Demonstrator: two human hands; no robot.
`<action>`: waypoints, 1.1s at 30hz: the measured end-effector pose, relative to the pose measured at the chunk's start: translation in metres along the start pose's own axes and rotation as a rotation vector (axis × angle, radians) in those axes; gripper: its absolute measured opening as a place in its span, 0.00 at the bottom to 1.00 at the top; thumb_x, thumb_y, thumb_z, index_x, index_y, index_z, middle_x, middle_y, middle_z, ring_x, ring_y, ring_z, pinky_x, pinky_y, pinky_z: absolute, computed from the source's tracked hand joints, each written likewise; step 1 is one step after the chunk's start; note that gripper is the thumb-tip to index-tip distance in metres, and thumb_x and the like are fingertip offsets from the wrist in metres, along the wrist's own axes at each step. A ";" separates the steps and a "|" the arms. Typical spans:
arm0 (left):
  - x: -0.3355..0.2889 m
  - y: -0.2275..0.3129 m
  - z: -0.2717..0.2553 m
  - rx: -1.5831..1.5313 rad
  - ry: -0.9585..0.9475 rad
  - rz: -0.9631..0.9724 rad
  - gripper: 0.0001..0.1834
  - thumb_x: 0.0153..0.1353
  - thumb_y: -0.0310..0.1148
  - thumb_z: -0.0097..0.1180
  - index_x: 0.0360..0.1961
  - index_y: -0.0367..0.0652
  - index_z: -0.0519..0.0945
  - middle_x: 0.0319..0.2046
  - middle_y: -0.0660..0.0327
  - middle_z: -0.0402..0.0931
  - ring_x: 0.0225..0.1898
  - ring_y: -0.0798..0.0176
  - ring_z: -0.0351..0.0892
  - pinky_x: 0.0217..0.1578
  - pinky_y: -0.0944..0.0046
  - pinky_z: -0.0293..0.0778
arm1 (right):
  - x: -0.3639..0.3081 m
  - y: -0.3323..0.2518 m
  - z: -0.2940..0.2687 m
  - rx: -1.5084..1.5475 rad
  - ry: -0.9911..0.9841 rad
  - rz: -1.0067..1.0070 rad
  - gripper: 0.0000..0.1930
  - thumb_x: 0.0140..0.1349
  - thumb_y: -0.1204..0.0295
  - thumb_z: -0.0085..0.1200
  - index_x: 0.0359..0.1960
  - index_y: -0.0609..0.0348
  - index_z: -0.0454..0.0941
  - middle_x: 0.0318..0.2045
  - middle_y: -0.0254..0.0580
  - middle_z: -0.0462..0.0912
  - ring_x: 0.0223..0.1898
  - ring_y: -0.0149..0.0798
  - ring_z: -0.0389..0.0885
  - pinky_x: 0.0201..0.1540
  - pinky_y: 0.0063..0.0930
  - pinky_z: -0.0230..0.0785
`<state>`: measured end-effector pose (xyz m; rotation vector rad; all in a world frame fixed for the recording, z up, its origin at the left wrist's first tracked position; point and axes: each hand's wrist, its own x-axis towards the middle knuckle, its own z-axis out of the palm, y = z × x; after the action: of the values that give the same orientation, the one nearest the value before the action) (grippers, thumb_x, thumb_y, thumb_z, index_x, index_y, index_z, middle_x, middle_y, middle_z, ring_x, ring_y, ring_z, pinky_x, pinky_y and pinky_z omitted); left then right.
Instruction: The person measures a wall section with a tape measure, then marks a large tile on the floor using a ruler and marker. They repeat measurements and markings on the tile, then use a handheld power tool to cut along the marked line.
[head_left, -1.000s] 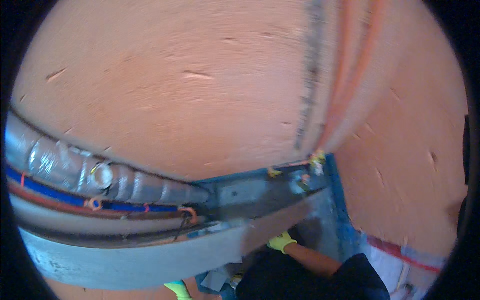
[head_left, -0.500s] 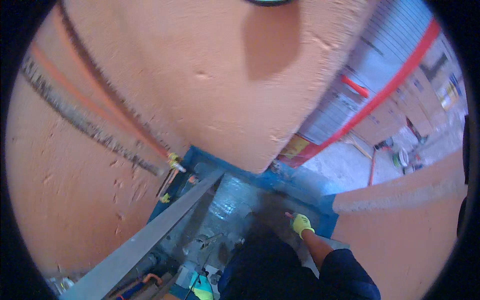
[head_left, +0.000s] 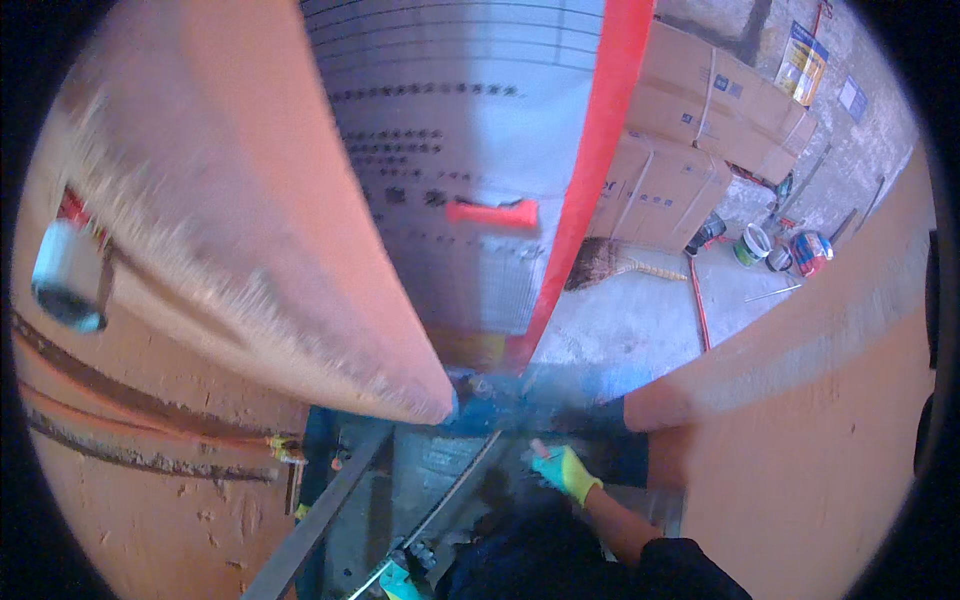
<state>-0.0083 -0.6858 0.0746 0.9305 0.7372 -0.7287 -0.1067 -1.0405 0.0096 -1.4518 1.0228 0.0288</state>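
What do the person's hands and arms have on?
The right hand wears a bright yellow-green glove with teal over its front part. The left hand, partly cut off by the lower edge, shows teal glove too. A dark sleeve stops near the right elbow.

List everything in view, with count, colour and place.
Walls: several, orange-pink, left and right
Large sheet: 1, whitish with red edge, top centre
Handle: 1, red, on the large sheet
Boxes: 2, brown, upper right
Broom: 1, dark with pale handle, below the boxes
Tubs: 3, mixed colours, floor at right
Rod or hose: 1, red, floor right of centre
Pipes: at least 2, orange, left wall
Cylinder: 1, bluish white, left edge
Plank: 1, grey, lower left
Strip: 1, pale, lower centre
Small object: 1, pinkish, at the right fingertips, too blurred to name
Left hand: 1, green glove, bottom edge
Right hand: 1, yellow-green glove, lower centre
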 end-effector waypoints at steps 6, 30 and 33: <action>-0.001 -0.039 0.136 0.056 -0.077 -0.073 0.18 0.71 0.47 0.51 0.51 0.46 0.73 0.46 0.55 0.75 0.43 0.53 0.76 0.44 0.52 0.75 | 0.020 -0.072 -0.024 0.185 -0.204 -0.018 0.14 0.62 0.61 0.58 0.24 0.58 0.76 0.21 0.25 0.70 0.27 0.24 0.66 0.30 0.26 0.62; 0.132 -0.103 0.518 1.521 -0.843 0.827 0.26 0.64 0.32 0.57 0.61 0.31 0.72 0.47 0.35 0.77 0.48 0.36 0.78 0.51 0.49 0.75 | 0.161 -0.300 -0.353 0.320 0.018 -0.286 0.15 0.70 0.61 0.50 0.41 0.54 0.87 0.25 0.30 0.81 0.21 0.23 0.74 0.27 0.20 0.70; 0.125 -0.103 0.577 1.296 -0.802 0.371 0.25 0.65 0.32 0.56 0.61 0.31 0.73 0.45 0.38 0.77 0.45 0.39 0.78 0.48 0.50 0.76 | 0.174 -0.328 -0.379 0.283 -0.006 -0.353 0.22 0.72 0.51 0.48 0.40 0.57 0.86 0.25 0.31 0.81 0.21 0.24 0.74 0.26 0.21 0.70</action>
<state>0.1110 -1.2665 0.1607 1.6806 -0.7449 -1.1322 -0.0186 -1.5074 0.2444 -1.3496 0.7197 -0.3530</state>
